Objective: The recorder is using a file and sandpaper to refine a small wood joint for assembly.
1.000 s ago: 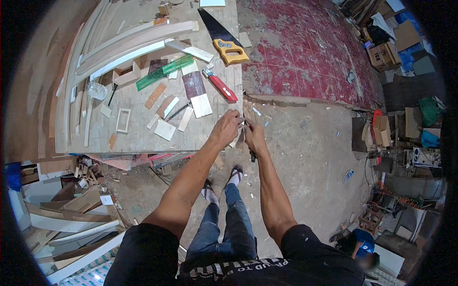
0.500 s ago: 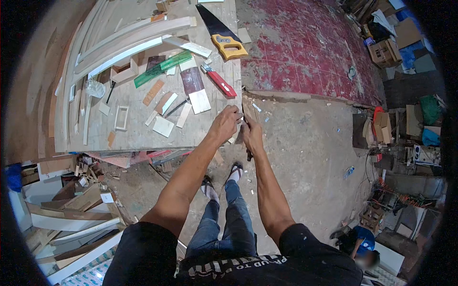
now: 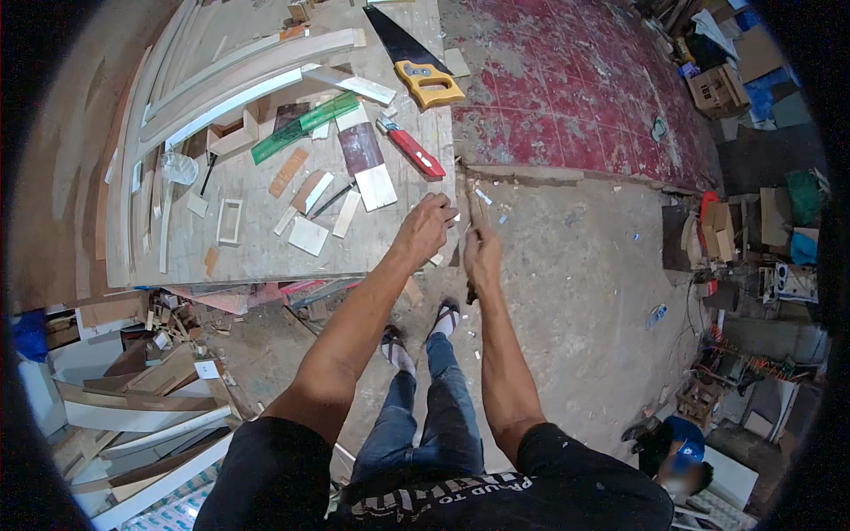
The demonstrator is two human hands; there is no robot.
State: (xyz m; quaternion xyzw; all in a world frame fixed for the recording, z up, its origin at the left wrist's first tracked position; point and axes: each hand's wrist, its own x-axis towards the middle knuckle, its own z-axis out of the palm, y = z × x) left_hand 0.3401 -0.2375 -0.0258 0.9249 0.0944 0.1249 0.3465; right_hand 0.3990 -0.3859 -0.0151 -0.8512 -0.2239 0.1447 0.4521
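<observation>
My left hand (image 3: 427, 223) rests at the table's right edge, its fingers curled and pinched together. A small pale bit shows at its fingertips, too small to name. Just to its right, past the edge, my right hand (image 3: 482, 257) is closed around a slim tool with a dark handle (image 3: 472, 295); the handle's end sticks out below the fist. The tool's working end is hard to make out. Beyond my left hand lie a red-handled cutter-like tool (image 3: 414, 152) and a handsaw (image 3: 428, 81) with a yellow grip.
The wooden worktable (image 3: 292, 261) carries several small wood blocks, a green translucent strip (image 3: 305, 128), a small open box (image 3: 233, 133) and long pale strips (image 3: 257, 71). Offcuts (image 3: 150, 380) are heaped at lower left. A person in a blue cap (image 3: 686, 438) is at lower right.
My right hand has moved slightly right and away from my left hand, opening a gap between them. The left hand stays at the table edge. The view has shifted slightly.
</observation>
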